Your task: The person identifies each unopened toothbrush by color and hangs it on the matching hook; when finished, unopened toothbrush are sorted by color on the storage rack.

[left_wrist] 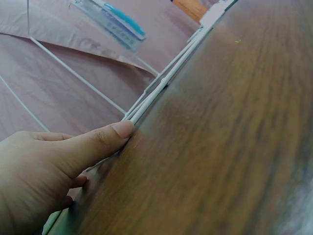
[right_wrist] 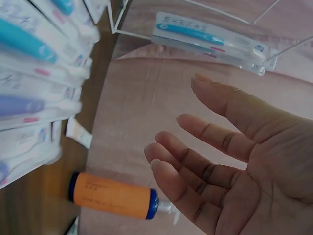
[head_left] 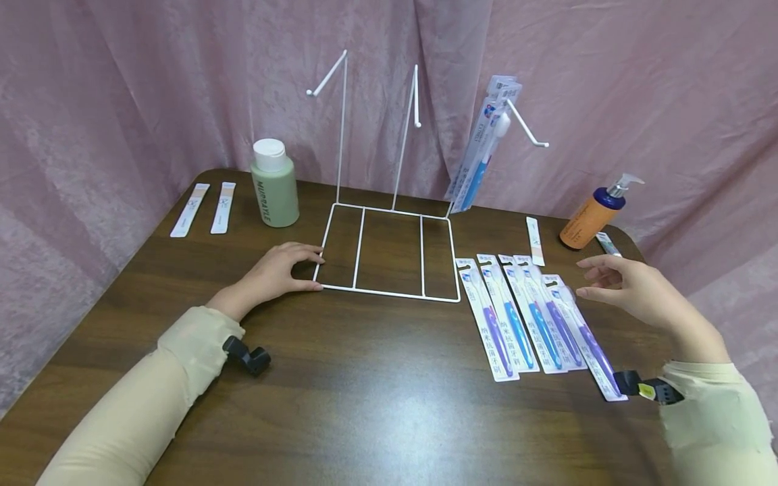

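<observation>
In the head view my left hand [head_left: 276, 268] rests at the front left corner of a white wire display rack [head_left: 389, 294]. Its thumb [left_wrist: 105, 142] presses against the base wire in the left wrist view, and the other fingers reach to the side wire. My right hand [head_left: 635, 290] is held above the table's right side, fingers loosely bent, with nothing in it. Several packaged toothbrushes [head_left: 513, 317], purple and blue, lie fanned out to its left. More packaged toothbrushes [head_left: 480, 158] hang on the rack's right hook; its other two hooks are bare.
A green bottle with a white cap [head_left: 276, 192] stands left of the rack, beside two slim sachets [head_left: 223, 208]. At the back right is an orange pump bottle [head_left: 589, 219], with another sachet [head_left: 535, 241] near it. A pink curtain [head_left: 182, 88] hangs behind the table.
</observation>
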The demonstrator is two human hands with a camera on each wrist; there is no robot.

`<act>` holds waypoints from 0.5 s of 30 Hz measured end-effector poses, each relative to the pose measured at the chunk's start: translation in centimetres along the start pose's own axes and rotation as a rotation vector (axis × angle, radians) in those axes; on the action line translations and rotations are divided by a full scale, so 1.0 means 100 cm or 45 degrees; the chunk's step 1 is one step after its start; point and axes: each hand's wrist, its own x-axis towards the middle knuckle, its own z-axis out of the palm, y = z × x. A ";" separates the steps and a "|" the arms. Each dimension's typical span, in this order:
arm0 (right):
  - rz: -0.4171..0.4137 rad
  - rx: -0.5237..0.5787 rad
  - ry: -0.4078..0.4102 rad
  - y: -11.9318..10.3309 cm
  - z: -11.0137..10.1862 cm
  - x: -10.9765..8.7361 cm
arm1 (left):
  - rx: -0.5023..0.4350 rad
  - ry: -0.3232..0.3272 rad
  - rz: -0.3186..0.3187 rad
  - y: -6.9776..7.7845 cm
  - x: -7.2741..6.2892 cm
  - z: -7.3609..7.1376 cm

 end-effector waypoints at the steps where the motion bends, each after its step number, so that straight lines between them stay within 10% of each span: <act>1: -0.002 0.002 0.000 0.003 0.002 -0.003 | -0.002 0.000 0.000 0.000 0.000 0.000; 15: 0.103 0.039 -0.070 0.039 0.039 -0.020 | 0.002 -0.002 0.007 -0.002 0.002 0.001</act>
